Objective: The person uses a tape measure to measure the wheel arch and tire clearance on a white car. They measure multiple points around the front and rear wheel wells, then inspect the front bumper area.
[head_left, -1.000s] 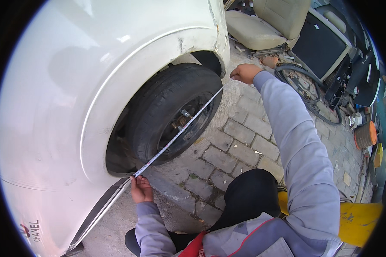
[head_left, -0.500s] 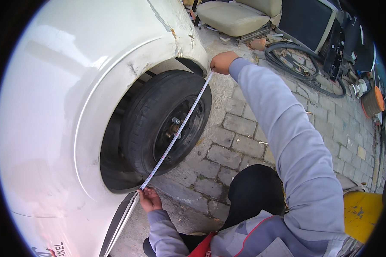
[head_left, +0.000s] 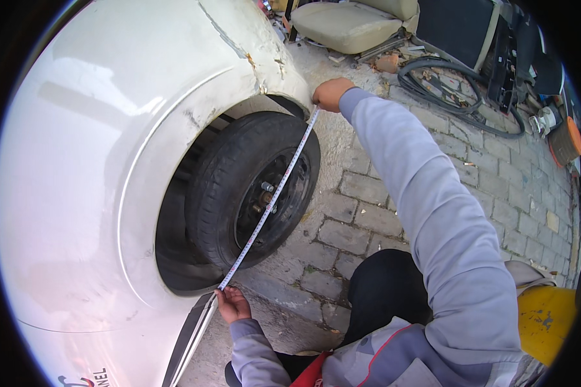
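A white tape measure (head_left: 266,208) is stretched taut across the wheel opening of a white vehicle (head_left: 64,193). My left hand (head_left: 232,304) pinches its near end by the lower edge of the wheel arch, beside a dark and silver sill strip (head_left: 190,335). At the far edge of the arch, my right hand (head_left: 333,95) is closed on the other end; its fingertips are partly hidden. Behind the tape stands a black tyre (head_left: 216,187) on a dark steel rim with the hub and bolts showing. Paint is cracked and chipped on the fender above the arch.
A beige seat (head_left: 345,27) stands on the ground at the top. Right of it lie a coiled black hose (head_left: 432,109), a dark panel (head_left: 455,29) and an orange-brown cylinder (head_left: 565,142). Grey paving bricks (head_left: 361,188) cover the ground. Something yellow (head_left: 549,322) is at the lower right.
The view has shifted slightly, so the vehicle and wheel sit a little lower in it. Both hands keep hold of the tape measure, which stays stretched across the arch.
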The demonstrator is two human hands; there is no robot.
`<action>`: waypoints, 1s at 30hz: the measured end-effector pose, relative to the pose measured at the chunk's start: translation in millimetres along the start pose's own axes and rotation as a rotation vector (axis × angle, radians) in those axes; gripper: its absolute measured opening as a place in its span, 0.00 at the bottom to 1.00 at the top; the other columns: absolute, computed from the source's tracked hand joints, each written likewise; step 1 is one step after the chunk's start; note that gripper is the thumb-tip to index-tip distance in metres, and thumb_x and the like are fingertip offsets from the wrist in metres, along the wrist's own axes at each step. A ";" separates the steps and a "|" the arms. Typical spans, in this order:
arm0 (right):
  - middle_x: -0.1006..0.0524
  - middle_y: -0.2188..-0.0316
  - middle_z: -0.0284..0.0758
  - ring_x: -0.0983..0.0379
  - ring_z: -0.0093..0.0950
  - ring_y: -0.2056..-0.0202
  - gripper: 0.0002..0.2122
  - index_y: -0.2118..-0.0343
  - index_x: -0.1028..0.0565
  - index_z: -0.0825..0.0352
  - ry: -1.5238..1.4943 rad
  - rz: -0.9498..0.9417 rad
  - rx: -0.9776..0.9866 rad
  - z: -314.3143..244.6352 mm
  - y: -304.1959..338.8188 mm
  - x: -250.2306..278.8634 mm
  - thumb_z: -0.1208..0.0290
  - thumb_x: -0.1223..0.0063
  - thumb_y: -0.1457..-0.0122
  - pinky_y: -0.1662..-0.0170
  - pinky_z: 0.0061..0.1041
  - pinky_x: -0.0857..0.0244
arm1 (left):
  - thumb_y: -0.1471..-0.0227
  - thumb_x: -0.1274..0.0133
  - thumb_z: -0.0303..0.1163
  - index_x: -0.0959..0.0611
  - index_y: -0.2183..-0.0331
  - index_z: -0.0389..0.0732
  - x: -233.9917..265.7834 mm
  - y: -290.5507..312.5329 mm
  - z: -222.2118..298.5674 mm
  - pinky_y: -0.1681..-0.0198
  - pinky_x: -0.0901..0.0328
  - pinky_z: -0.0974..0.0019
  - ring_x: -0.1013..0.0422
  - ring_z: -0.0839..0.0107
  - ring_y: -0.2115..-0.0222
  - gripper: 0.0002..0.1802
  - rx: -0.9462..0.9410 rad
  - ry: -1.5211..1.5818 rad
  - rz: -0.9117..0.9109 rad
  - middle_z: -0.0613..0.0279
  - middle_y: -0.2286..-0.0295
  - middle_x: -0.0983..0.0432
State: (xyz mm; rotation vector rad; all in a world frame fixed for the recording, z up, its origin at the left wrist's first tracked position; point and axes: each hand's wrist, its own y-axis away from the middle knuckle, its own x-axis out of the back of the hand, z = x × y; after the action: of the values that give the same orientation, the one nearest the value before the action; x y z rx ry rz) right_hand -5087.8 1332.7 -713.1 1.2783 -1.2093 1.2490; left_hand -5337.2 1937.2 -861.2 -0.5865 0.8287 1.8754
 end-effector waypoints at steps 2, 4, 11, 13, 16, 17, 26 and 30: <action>0.16 0.59 0.37 0.20 0.40 0.55 0.10 0.59 0.15 0.55 0.011 -0.002 -0.013 2.1 -1.2 -0.8 0.64 0.43 0.43 0.54 0.41 0.27 | 0.34 0.47 0.38 0.20 0.60 0.36 -0.5 0.1 -0.3 0.61 0.27 0.66 0.24 0.69 0.67 0.13 -0.020 -0.001 0.014 0.58 0.66 0.18; 0.16 0.59 0.37 0.20 0.40 0.55 0.10 0.60 0.15 0.56 0.030 -0.023 -0.041 3.8 -2.9 -1.4 0.64 0.43 0.42 0.54 0.41 0.27 | 0.34 0.48 0.38 0.20 0.60 0.36 -1.1 0.3 -0.5 0.60 0.27 0.66 0.24 0.69 0.67 0.13 -0.021 0.001 0.017 0.58 0.65 0.18; 0.16 0.59 0.37 0.19 0.40 0.55 0.10 0.60 0.15 0.56 0.020 -0.014 -0.012 6.1 -2.5 -0.6 0.63 0.43 0.42 0.54 0.41 0.26 | 0.34 0.47 0.37 0.20 0.59 0.36 0.4 -0.2 0.7 0.61 0.26 0.66 0.24 0.69 0.67 0.13 -0.021 -0.004 0.011 0.57 0.65 0.18; 0.16 0.59 0.37 0.19 0.40 0.55 0.10 0.60 0.15 0.56 0.033 -0.010 -0.009 5.4 -2.4 0.0 0.63 0.43 0.42 0.54 0.41 0.26 | 0.34 0.47 0.37 0.20 0.60 0.36 1.2 -0.9 0.7 0.61 0.26 0.67 0.24 0.69 0.67 0.13 -0.014 -0.009 0.019 0.57 0.65 0.18; 0.16 0.59 0.37 0.19 0.40 0.55 0.10 0.60 0.15 0.56 0.034 -0.018 -0.016 4.2 -3.7 0.7 0.64 0.43 0.42 0.54 0.41 0.26 | 0.34 0.47 0.37 0.20 0.60 0.36 1.6 -1.4 0.4 0.61 0.26 0.66 0.24 0.69 0.67 0.13 -0.017 -0.010 0.012 0.57 0.65 0.18; 0.16 0.59 0.37 0.19 0.40 0.55 0.10 0.60 0.15 0.56 0.030 -0.008 -0.010 4.0 -4.3 0.9 0.64 0.43 0.42 0.54 0.41 0.27 | 0.34 0.47 0.37 0.20 0.60 0.36 1.4 -1.3 0.3 0.61 0.26 0.66 0.24 0.69 0.67 0.13 -0.024 -0.011 0.002 0.57 0.65 0.18; 0.16 0.60 0.40 0.20 0.41 0.56 0.10 0.61 0.15 0.57 0.053 -0.008 -0.035 6.6 -11.0 -6.1 0.64 0.44 0.42 0.54 0.41 0.27 | 0.34 0.47 0.37 0.20 0.61 0.36 -6.3 2.1 -1.0 0.60 0.26 0.65 0.23 0.69 0.68 0.12 -0.029 -0.002 0.042 0.57 0.67 0.18; 0.16 0.64 0.38 0.20 0.41 0.59 0.11 0.61 0.15 0.57 0.086 -0.143 0.017 14.0 -2.6 -5.0 0.59 0.40 0.44 0.55 0.41 0.28 | 0.35 0.47 0.37 0.20 0.62 0.37 -3.2 4.5 -1.3 0.61 0.26 0.65 0.23 0.68 0.69 0.12 -0.002 0.041 0.052 0.58 0.68 0.18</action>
State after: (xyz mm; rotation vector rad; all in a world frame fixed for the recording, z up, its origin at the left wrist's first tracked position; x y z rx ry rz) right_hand -5084.2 1319.1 -718.6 1.2874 -1.0306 1.2003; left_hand -5339.9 1933.0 -858.5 -0.6117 0.8770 1.9172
